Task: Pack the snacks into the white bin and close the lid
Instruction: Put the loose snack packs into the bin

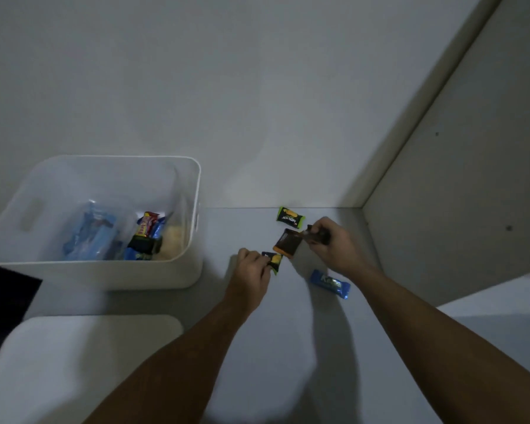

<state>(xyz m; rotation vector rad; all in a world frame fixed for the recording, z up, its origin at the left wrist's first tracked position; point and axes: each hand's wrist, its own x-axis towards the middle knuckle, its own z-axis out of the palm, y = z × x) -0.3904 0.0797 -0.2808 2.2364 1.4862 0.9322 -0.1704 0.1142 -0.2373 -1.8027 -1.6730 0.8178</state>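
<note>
Head view, since it is the only one: notes below run from the bin outward.

White bin [153,275]: far left on the tabletop [273,347], open-topped, already partly filled with wrapped snacks heaped along its near wall; a blue bag and a red-and-yellow bar are the clearest.

Lid [83,362]: flat on the near left, just in front of the bin, not yet fitted.

Left hand [251,278]: fingers pinched on the corner of a small black-and-yellow packet [274,261], which sits at or just off the surface.

Right hand [334,246]: fingers closed round a dark wrapper [317,235]; a brown-and-orange packet [286,242] hangs from or lies against its left end. Cannot tell whether that one is gripped too.

Loose snacks: green-edged packet [290,218] at the far side near the wall; blue packet [330,283] lying near the right wrist. Both untouched.

Handling, as judged: light, thin foil or film wrappers, slick and crinkly, contents likely brittle biscuit or chocolate. Take each by a crimped end seam or across the flat faces with little squeeze. Drop low into the bin, not tossed.

Stage, as judged: late in packing; a few pieces remain, then the lid.
</note>
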